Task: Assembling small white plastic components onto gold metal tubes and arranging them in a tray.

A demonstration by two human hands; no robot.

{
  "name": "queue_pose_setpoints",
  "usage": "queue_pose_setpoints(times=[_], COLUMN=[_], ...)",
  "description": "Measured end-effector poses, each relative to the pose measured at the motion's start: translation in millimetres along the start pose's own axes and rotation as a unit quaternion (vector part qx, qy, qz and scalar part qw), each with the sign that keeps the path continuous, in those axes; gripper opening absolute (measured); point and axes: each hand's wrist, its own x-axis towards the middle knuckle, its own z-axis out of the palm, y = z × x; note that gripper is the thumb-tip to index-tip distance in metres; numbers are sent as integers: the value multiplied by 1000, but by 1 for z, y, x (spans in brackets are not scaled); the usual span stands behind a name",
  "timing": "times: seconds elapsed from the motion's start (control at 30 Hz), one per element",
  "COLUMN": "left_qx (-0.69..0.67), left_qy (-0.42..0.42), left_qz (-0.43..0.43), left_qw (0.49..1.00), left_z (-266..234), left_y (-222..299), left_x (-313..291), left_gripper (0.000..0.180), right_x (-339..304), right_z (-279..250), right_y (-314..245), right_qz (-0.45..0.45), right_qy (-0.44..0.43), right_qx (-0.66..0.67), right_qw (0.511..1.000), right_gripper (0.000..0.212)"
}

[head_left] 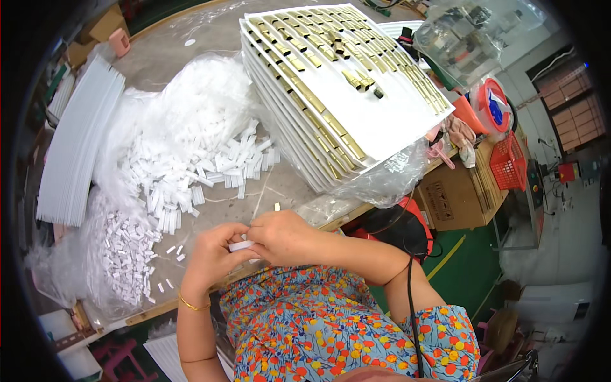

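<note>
My left hand [215, 253] and my right hand [280, 238] meet at the table's near edge. Between them is a small white plastic piece [241, 245], with the left thumb and fingers closed around it. The right fingers press together at its other end; whatever else they pinch is hidden. Just beyond my hands lies a small pale gold piece [277, 206]. To the left spreads a heap of longer white plastic pieces [172, 172], spilling from a clear bag. Nearer to me is a heap of smaller white pieces [124, 248], with a few scattered beside it.
At the right, a tall stack of white trays [388, 130] carries rows of gold tubular parts [305, 48], some lying loose. A stack of white sheets [79, 146] stands at far left. Beyond the table's right edge are a cardboard box [455, 194] and a red basket [508, 162].
</note>
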Motion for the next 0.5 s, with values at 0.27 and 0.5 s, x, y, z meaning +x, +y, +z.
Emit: queue_pose_setpoints(times=[0.27, 0.5], left_qx=[-242, -390], left_qy=[130, 154], left_qz=[-1, -75], left_qw=[962, 905], left_z=[2, 19], left_y=[-33, -38], left_x=[9, 9], left_gripper=[16, 22], right_x=[-16, -11], right_z=[-164, -228], right_y=[-25, 88], right_qz=[95, 158], right_qy=[271, 239], right_qx=[-97, -175], right_qw=[953, 942], right_gripper=[22, 24])
